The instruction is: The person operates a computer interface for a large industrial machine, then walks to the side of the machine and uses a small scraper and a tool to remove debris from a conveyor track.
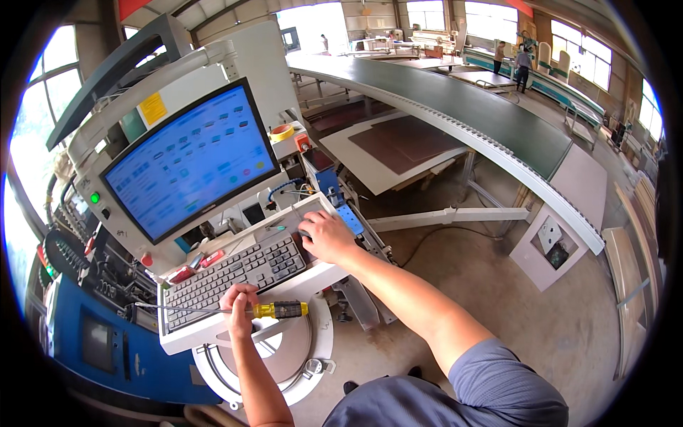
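Note:
My left hand (240,307) is closed around a screwdriver (281,309) with a yellow and black handle. Its long shaft points left, across the front edge of the keyboard (238,276). On the right side of the white tray (188,338), my right hand (326,235) rests curled over a dark computer mouse (304,233), mostly hidden under the palm. Above the keyboard stands a monitor (188,156) showing a blue screen with rows of small icons. Red objects (193,269) lie behind the keyboard, too small to name surely.
A long conveyor with a green belt (441,96) runs across the back to the right. Boards (398,146) lie beneath it. A blue cabinet (92,349) stands at lower left, and a round white machine part (324,341) sits below the tray. Two people (523,67) stand far off.

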Motion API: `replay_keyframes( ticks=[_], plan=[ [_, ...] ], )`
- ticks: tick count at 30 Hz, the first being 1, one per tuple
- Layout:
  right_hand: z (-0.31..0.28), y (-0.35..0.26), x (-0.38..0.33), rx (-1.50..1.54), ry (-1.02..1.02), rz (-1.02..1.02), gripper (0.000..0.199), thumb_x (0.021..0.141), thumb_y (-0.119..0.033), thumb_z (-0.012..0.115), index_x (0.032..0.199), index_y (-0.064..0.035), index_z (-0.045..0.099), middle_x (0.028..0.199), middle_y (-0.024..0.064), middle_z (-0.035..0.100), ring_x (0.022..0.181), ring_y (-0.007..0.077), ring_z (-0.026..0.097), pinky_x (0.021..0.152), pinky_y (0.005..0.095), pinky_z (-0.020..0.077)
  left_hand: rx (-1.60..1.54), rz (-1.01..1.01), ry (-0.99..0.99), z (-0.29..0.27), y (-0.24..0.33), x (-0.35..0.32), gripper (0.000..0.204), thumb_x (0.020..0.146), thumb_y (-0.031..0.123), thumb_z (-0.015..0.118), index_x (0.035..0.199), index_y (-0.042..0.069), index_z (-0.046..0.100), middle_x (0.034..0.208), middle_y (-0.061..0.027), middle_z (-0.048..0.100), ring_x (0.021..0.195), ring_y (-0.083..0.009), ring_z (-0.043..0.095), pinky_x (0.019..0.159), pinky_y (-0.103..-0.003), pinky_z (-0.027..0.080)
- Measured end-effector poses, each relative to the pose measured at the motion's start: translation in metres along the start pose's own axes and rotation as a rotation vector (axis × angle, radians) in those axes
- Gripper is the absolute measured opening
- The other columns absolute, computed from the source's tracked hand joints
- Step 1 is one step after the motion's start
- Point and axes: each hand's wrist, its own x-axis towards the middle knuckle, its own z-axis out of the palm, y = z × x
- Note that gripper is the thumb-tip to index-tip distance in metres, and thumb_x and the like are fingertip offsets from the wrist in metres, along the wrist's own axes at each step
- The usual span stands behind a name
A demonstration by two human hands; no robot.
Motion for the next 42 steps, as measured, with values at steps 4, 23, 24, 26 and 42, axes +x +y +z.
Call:
replay_keyframes(
  ticks=[4,23,24,26,42],
  plan=[
    [0.001,0.002,0.001,-0.008,0.021,-0.012,0.027,0.084,-0.026,0.067,0.108,-0.0131,0.071,0.124,0.007,0.065,0.117,0.026,0.059,0.096,0.0434,0.0481,-0.005,-0.029,0.01,0.001,0.0,0.0,0.033,0.096,0.025,0.055,0.095,-0.007,0.063,0.067,-0.0032,0.056,0.056,-0.0071,0.045,0.051,-0.021,0.03],
    [0.001,0.002,0.002,0.009,0.011,-0.028,0.027,0.086,-0.026,0.066,0.109,-0.0127,0.072,0.127,0.0081,0.064,0.122,0.0267,0.057,0.101,0.0437,0.0452,-0.027,-0.073,-0.025,-0.001,0.002,-0.002,0.031,0.096,0.02,0.053,0.102,-0.007,0.066,0.07,-0.0026,0.058,0.063,-0.0078,0.049,0.058,-0.022,0.037],
    [0.001,0.002,0.002,0.009,0.01,-0.029,0.027,0.086,-0.026,0.066,0.109,-0.0128,0.072,0.127,0.0081,0.064,0.122,0.0266,0.057,0.101,0.0438,0.0452,-0.021,-0.068,-0.025,0.0,0.004,-0.002,0.03,0.096,0.02,0.053,0.102,-0.007,0.066,0.07,-0.0025,0.058,0.064,-0.0079,0.05,0.059,-0.022,0.037],
    [0.001,0.002,0.002,0.006,0.006,-0.028,0.027,0.086,-0.026,0.066,0.109,-0.0129,0.072,0.127,0.0081,0.064,0.122,0.0264,0.057,0.101,0.0439,0.0454,-0.022,-0.071,-0.025,0.001,0.005,-0.002,0.03,0.095,0.019,0.053,0.101,-0.006,0.066,0.07,-0.0024,0.058,0.065,-0.0082,0.05,0.061,-0.022,0.037],
    [0.0,0.0,-0.001,-0.032,0.047,-0.031,0.024,0.083,-0.026,0.068,0.104,-0.0132,0.071,0.119,0.0049,0.065,0.116,0.0258,0.058,0.092,0.0449,0.0505,-0.014,-0.04,0.0,0.001,0.002,-0.001,0.035,0.096,0.026,0.055,0.098,-0.008,0.064,0.068,-0.0057,0.057,0.06,-0.0101,0.048,0.054,-0.023,0.035]
  ],
)
